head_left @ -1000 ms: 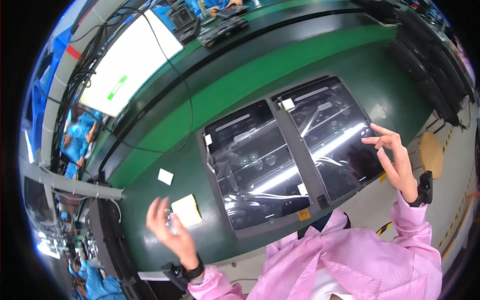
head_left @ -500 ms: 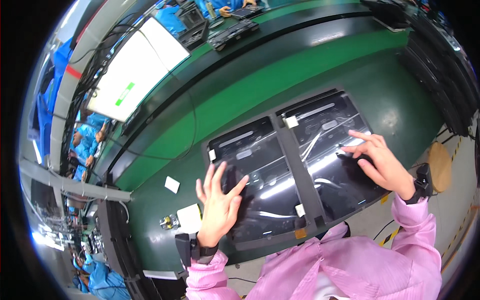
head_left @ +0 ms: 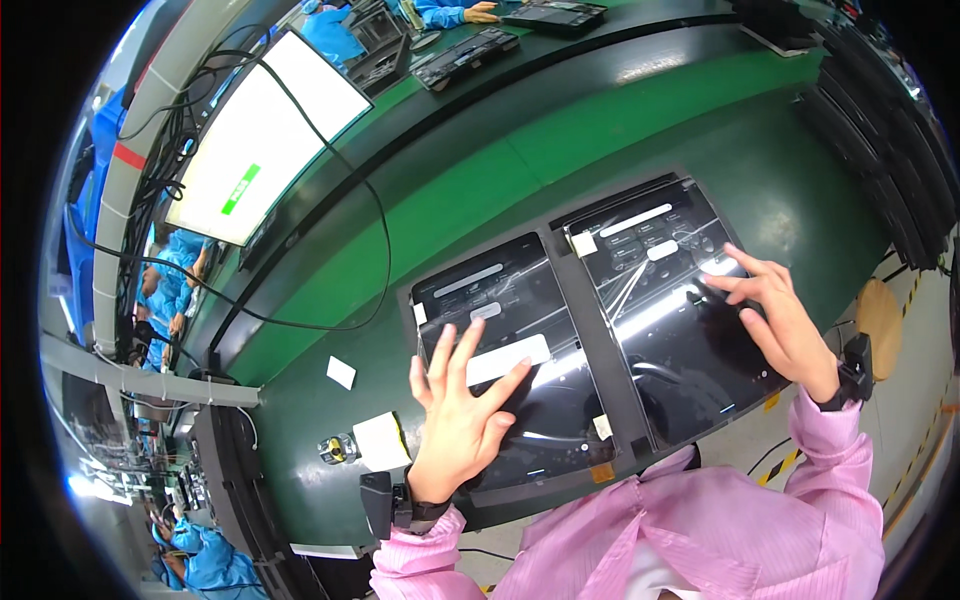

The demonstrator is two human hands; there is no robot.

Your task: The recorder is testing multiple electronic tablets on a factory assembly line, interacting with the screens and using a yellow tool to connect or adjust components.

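Two black touchscreen panels lie side by side in a dark grey holder (head_left: 597,350). Over the left panel (head_left: 535,425) is my left hand (head_left: 462,415), its fingers spread and holding nothing; whether the fingertips touch the glass I cannot tell. A lit white bar shows on that panel by the index finger. My right hand (head_left: 785,325) is open at the right edge of the other panel (head_left: 675,365), the index finger stretched out over the glass. Faint round icons and lit pale bars show on the right panel. Small white tabs stick to the panels' edges.
A bright monitor (head_left: 268,135) stands at the far left, its black cable (head_left: 385,240) looping over the green bench (head_left: 740,150). Left of my left hand lie a white pad (head_left: 380,442), a small yellow-black item (head_left: 336,449) and a white slip (head_left: 341,372). Black panels (head_left: 880,170) are stacked at right.
My left hand has moved slightly right over its panel, where a lit white bar now shows. My right hand has shifted a little right, and the right panel's bars have brightened.
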